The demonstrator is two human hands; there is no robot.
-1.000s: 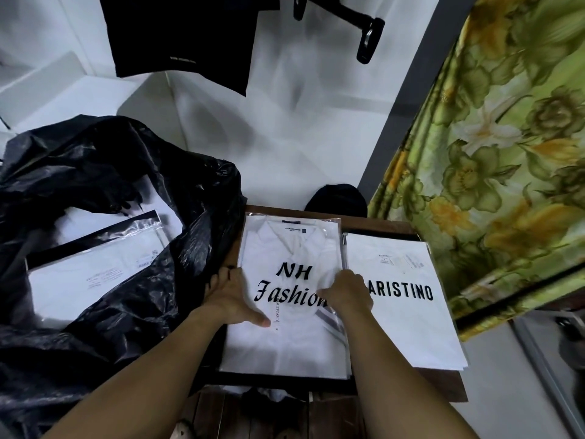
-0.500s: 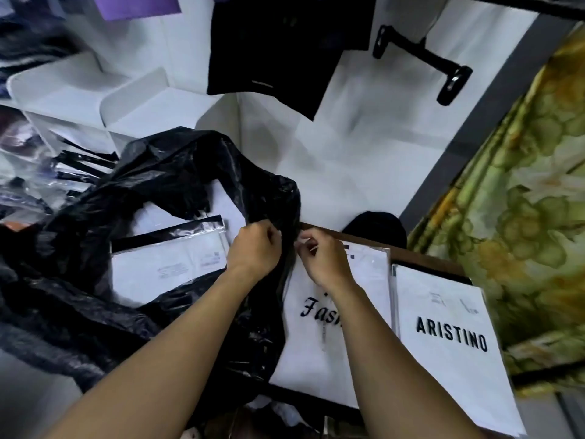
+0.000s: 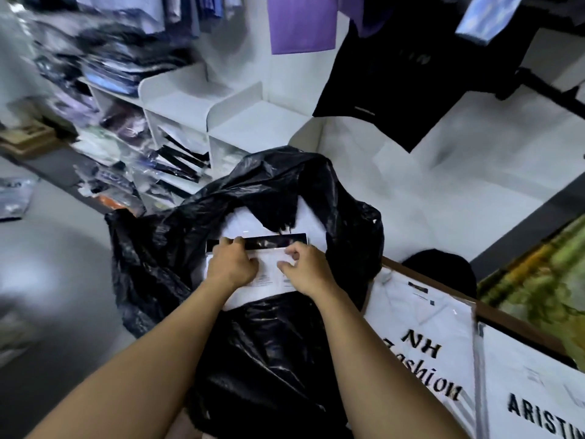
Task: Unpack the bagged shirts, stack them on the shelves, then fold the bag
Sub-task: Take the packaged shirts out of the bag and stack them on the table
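Both hands, left hand (image 3: 232,267) and right hand (image 3: 305,269), have left the stacked NH Fashion shirt (image 3: 421,327) and now clamp a packaged shirt (image 3: 269,274) inside the black bag (image 3: 269,359); you're ready to lift the next one out.

Both hands (image 3: 232,267) (image 3: 305,269) grip packaged shirt (image 3: 269,274) inside black bag (image 3: 269,350).

Bag (image 3: 272,359) glossy blk; packed shirt (image 3: 269,274) white w/ blk strip; curtain (image 3: 538,280) green floral.

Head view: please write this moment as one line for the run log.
stage: unpacking | left hand: on packaged shirt | right hand: on same shirt | shirt: inside black bag | shelves: beyond
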